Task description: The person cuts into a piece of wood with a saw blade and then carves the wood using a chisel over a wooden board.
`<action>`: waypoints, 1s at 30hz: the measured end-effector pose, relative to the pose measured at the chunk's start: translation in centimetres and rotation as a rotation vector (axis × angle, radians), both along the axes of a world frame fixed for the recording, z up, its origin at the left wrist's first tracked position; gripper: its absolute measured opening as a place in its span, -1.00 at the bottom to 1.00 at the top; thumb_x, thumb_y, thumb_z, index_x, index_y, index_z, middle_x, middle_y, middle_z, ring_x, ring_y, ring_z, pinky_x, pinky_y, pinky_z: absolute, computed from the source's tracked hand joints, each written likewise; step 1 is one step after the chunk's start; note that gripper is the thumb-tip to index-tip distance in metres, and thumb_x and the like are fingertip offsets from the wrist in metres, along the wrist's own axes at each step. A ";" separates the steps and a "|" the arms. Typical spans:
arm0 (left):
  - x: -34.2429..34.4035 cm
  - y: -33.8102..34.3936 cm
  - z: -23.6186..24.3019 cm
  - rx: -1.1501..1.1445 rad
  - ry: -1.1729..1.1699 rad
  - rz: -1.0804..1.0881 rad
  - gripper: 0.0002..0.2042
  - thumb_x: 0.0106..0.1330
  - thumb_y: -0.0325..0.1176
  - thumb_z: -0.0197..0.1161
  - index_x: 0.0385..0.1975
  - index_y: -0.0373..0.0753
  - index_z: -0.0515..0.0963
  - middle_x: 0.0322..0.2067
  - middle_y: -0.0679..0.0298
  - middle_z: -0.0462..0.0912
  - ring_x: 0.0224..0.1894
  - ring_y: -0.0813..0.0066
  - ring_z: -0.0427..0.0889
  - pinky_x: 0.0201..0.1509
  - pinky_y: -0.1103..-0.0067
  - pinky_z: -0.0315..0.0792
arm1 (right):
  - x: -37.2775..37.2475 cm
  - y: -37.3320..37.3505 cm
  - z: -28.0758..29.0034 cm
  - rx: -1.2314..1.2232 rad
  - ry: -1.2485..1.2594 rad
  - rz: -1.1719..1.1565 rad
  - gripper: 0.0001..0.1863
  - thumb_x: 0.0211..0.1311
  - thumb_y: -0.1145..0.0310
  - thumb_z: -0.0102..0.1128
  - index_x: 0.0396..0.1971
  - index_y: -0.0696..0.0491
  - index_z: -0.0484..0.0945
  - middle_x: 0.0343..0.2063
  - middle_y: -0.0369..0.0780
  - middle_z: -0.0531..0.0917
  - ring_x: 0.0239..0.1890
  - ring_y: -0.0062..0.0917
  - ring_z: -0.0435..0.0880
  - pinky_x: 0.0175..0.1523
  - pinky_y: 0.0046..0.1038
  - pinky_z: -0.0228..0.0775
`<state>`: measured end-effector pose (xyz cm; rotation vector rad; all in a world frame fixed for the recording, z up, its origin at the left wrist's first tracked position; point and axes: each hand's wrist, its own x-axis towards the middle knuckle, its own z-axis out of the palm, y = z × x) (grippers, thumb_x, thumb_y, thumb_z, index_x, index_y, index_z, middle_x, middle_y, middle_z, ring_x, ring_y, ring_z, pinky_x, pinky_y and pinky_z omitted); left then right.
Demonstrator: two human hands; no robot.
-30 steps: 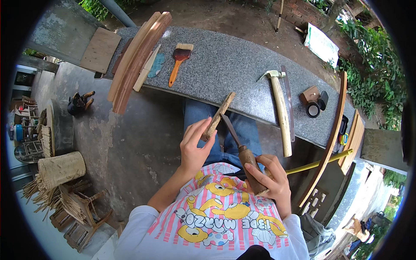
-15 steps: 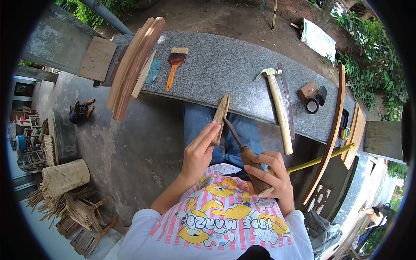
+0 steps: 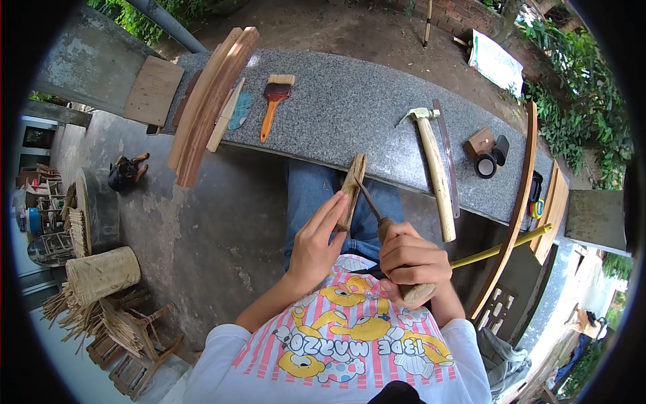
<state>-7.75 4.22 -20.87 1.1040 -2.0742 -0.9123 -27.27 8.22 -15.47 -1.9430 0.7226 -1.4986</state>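
My left hand [image 3: 316,244] holds a short, weathered strip of wood [image 3: 352,180] over my lap, its fingers lying along the left side. The strip's far end is close to the front edge of the stone table. My right hand [image 3: 416,257] is wrapped round the thick wooden handle of a narrow-bladed chisel [image 3: 369,203]. The blade slants up and left, with its dark tip at the right side of the strip. The butt of the handle sticks out below my right fist. Where my left thumb sits is partly hidden.
On the granite table [image 3: 336,94] lie a paintbrush [image 3: 272,108], a hammer [image 3: 433,172], a metal strip [image 3: 447,155] and a small brown box [image 3: 480,143]. Long boards [image 3: 214,101] overhang the left end; a curved slat [image 3: 517,209] crosses the right. A dog [image 3: 126,172] lies on the floor.
My right hand has closed more tightly round the chisel handle, fingers now bunched over its top. The wood strip and my left hand have shifted slightly right, and the tip stays beside the strip.
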 end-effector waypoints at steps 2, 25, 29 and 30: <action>-0.4 0.2 -0.4 -0.030 -0.002 0.080 -0.45 0.12 -0.60 0.36 0.18 -0.25 0.48 0.11 0.03 0.57 0.08 0.08 0.63 0.03 0.40 0.58 | 0.5 -0.6 -0.8 0.002 -0.005 0.033 -0.78 -0.19 0.68 0.38 -0.55 0.16 0.50 -0.55 -0.21 0.54 -0.49 -0.31 0.54 -0.20 -0.19 0.38; -1.5 -0.5 -0.8 0.064 0.036 0.063 -0.57 0.32 -0.46 0.28 0.14 -0.27 0.31 0.15 -0.10 0.51 0.13 -0.06 0.55 0.05 0.34 0.56 | 0.5 -2.8 -0.7 -0.115 -0.121 0.086 -0.90 -0.20 0.66 0.18 -0.66 0.18 0.45 -0.73 -0.19 0.45 -0.68 -0.33 0.47 -0.45 -0.27 0.38; -1.9 -0.9 -1.4 0.049 0.057 0.088 -0.53 0.28 -0.44 0.33 0.16 -0.30 0.35 0.13 -0.10 0.52 0.13 -0.05 0.56 0.03 0.35 0.57 | 0.2 -2.9 -0.5 -0.086 -0.125 0.083 -0.89 -0.20 0.66 0.18 -0.66 0.17 0.44 -0.73 -0.19 0.45 -0.68 -0.33 0.47 -0.45 -0.27 0.38; -1.9 -0.9 -1.6 0.048 0.056 0.088 -0.53 0.28 -0.44 0.33 0.16 -0.30 0.35 0.13 -0.10 0.52 0.13 -0.05 0.56 0.03 0.35 0.57 | 0.2 -2.9 -0.5 -0.084 -0.125 0.085 -0.90 -0.20 0.66 0.19 -0.66 0.18 0.45 -0.73 -0.19 0.45 -0.68 -0.33 0.47 -0.44 -0.28 0.39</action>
